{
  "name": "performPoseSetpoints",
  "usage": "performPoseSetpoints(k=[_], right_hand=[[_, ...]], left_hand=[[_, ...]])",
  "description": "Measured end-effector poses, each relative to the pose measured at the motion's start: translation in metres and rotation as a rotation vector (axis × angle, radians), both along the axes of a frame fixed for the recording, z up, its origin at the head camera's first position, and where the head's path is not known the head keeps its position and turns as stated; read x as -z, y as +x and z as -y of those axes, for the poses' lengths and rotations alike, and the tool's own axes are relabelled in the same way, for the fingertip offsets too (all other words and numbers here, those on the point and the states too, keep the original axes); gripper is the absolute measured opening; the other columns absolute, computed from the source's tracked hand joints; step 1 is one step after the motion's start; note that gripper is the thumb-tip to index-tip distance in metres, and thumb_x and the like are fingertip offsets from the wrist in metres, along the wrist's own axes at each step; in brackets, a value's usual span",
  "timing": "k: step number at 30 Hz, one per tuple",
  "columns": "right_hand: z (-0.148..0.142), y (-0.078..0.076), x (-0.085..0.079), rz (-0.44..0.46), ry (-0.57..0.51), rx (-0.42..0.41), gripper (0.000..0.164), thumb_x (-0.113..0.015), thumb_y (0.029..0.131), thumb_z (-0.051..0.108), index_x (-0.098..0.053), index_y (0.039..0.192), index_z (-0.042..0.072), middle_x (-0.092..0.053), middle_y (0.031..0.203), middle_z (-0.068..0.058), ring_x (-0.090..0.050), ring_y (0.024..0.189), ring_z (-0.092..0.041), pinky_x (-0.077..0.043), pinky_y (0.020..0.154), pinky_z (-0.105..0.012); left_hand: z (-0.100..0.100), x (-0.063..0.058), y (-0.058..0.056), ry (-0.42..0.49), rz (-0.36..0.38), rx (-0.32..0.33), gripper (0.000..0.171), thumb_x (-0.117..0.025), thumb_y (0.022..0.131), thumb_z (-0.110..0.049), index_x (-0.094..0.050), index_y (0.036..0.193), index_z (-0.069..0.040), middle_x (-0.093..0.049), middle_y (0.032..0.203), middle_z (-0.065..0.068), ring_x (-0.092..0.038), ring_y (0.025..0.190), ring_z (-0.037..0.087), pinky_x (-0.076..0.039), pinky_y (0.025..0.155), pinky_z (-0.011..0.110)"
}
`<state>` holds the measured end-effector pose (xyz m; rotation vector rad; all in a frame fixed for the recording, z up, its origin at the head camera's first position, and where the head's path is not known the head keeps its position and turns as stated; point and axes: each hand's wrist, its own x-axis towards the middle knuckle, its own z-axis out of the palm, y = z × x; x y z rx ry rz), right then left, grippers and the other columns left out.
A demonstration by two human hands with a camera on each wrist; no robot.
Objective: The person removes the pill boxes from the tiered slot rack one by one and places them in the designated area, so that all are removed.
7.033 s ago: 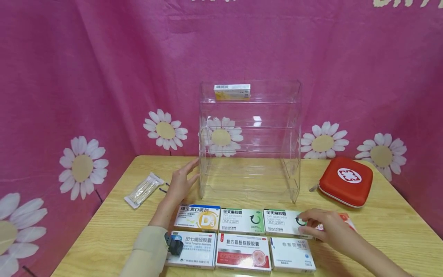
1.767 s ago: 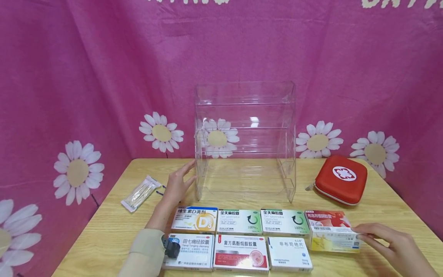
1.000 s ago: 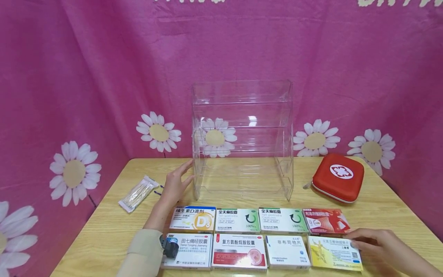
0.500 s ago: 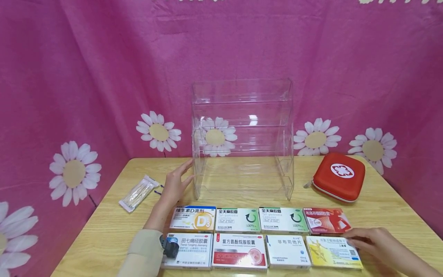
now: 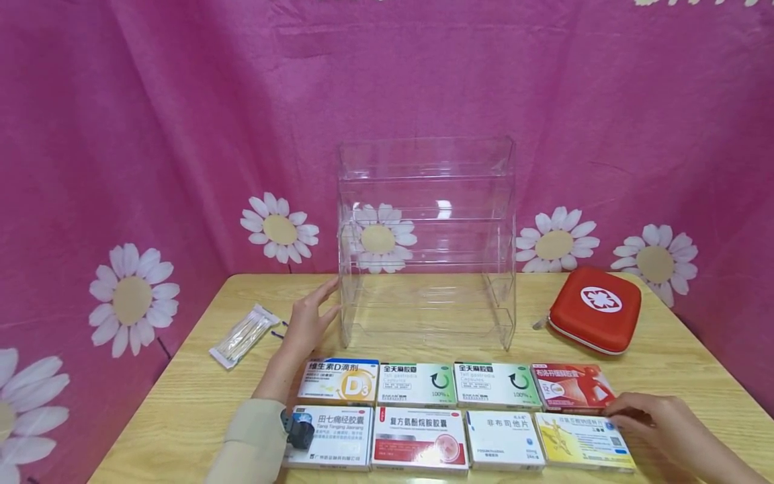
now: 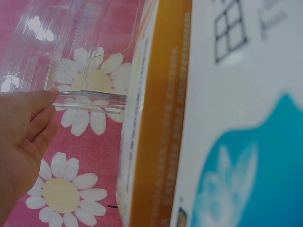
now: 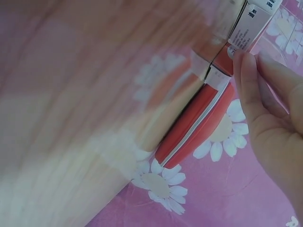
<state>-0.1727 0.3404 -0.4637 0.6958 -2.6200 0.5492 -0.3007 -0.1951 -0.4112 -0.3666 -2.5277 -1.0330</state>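
Observation:
My left hand (image 5: pixel 308 319) rests its extended fingertips against the left side of a clear acrylic tiered rack (image 5: pixel 426 328). In the left wrist view the fingertips touch the rack's edge. My right hand (image 5: pixel 665 427) is low on the right, its fingertips at the upper right corner of a yellow-and-white medicine box (image 5: pixel 580 440). Just behind that corner lies a red medicine box (image 5: pixel 571 388). In the right wrist view, the fingers (image 7: pixel 248 80) reach forward, nearly straight, with their tips at the boxes. The yellow-and-white box lies flat at the right end of the front row.
Several other medicine boxes lie flat in two rows, among them a vitamin D box (image 5: pixel 338 381) and a red-and-white capsule box (image 5: pixel 419 438). A red first-aid case (image 5: pixel 595 309) stands back right. A packet of cotton swabs (image 5: pixel 244 336) lies left. A pink curtain (image 5: pixel 423 74) hangs behind.
The yellow-and-white box came off the rack's top tier and now lies flat in front of the red box. My right hand's fingertips have shifted slightly back. The left hand stays at the rack.

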Motion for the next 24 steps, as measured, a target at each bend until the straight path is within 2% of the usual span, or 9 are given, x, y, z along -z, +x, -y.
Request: performPoseSetpoints(k=[4,11,14,16,18,20,21,23,24], right_hand=[[0.004,0.002,-0.005,0.011,-0.033,0.034,0.032,-0.084,0.063,-0.001,-0.071,0.078,0.024,-0.063,0.076,0.026,-0.047,0.068,0.015,-0.038,0.058,0.004],[0.019,-0.010,-0.026,-0.155,-0.073,-0.011,0.032,-0.084,0.060,-0.005,-0.071,0.079,0.017,-0.067,0.073,0.018,-0.052,0.069,0.020,-0.045,0.059,0.004],[0.031,-0.018,-0.040,-0.206,-0.049,0.013,0.033,-0.084,0.060,-0.004,-0.072,0.083,0.016,-0.070,0.075,0.011,-0.055,0.069,0.017,-0.047,0.060,0.003],[0.040,-0.025,-0.050,-0.229,-0.048,0.037,0.033,-0.084,0.062,-0.002,-0.073,0.089,0.015,-0.072,0.082,0.005,-0.059,0.072,0.011,-0.047,0.065,0.004],[0.049,-0.032,-0.062,-0.227,-0.053,0.069,0.035,-0.083,0.069,0.003,-0.072,0.100,0.014,-0.073,0.095,-0.002,-0.065,0.084,-0.002,-0.043,0.081,0.007],[0.058,-0.040,-0.073,-0.209,-0.072,0.095,0.040,-0.080,0.077,0.009,-0.068,0.116,0.011,-0.070,0.113,-0.010,-0.063,0.103,-0.019,-0.050,0.098,-0.009],[0.063,-0.045,-0.079,-0.190,-0.085,0.110,0.046,-0.078,0.081,0.013,-0.064,0.125,0.011,-0.065,0.123,-0.014,-0.057,0.114,-0.028,-0.048,0.109,-0.022],[0.070,-0.058,-0.090,-0.167,-0.102,0.131,0.056,-0.072,0.088,0.021,-0.053,0.140,0.011,-0.053,0.139,-0.021,-0.045,0.126,-0.042,-0.036,0.119,-0.050],[0.074,-0.065,-0.095,-0.157,-0.109,0.142,0.060,-0.070,0.090,0.025,-0.047,0.144,0.011,-0.046,0.146,-0.023,-0.040,0.131,-0.045,-0.031,0.116,-0.064]], left_hand=[[0.000,-0.002,0.001,-0.004,0.002,-0.012,0.056,-0.069,0.088,-0.005,-0.050,0.141,-0.005,-0.060,0.137,0.015,-0.061,0.121,0.037,-0.051,0.106,0.046],[-0.002,-0.005,0.002,0.001,-0.044,-0.022,0.053,-0.069,0.087,-0.002,-0.053,0.138,-0.003,-0.063,0.133,0.016,-0.063,0.118,0.037,-0.053,0.103,0.046],[-0.003,-0.010,0.002,0.021,-0.067,-0.035,0.052,-0.067,0.088,-0.001,-0.053,0.138,-0.004,-0.063,0.133,0.016,-0.063,0.117,0.038,-0.053,0.103,0.047],[-0.004,-0.014,0.002,0.021,-0.095,-0.066,0.051,-0.067,0.090,-0.004,-0.052,0.139,-0.006,-0.062,0.135,0.015,-0.063,0.118,0.038,-0.053,0.103,0.048],[-0.004,-0.018,0.002,0.034,-0.139,-0.096,0.051,-0.066,0.091,-0.006,-0.052,0.140,-0.008,-0.059,0.139,0.014,-0.060,0.123,0.036,-0.051,0.106,0.048],[-0.005,-0.022,0.001,0.038,-0.205,-0.127,0.052,-0.065,0.092,-0.006,-0.051,0.141,-0.007,-0.054,0.144,0.014,-0.054,0.130,0.035,-0.047,0.112,0.047],[-0.005,-0.024,0.001,0.033,-0.240,-0.143,0.053,-0.065,0.092,-0.006,-0.050,0.142,-0.007,-0.051,0.147,0.014,-0.050,0.135,0.034,-0.043,0.115,0.048],[-0.006,-0.027,0.000,0.013,-0.307,-0.178,0.054,-0.064,0.093,-0.008,-0.047,0.144,-0.006,-0.045,0.152,0.014,-0.041,0.142,0.034,-0.034,0.121,0.051],[-0.006,-0.028,-0.001,-0.009,-0.334,-0.201,0.054,-0.064,0.093,-0.010,-0.046,0.144,-0.007,-0.042,0.154,0.014,-0.037,0.145,0.035,-0.030,0.123,0.054]])
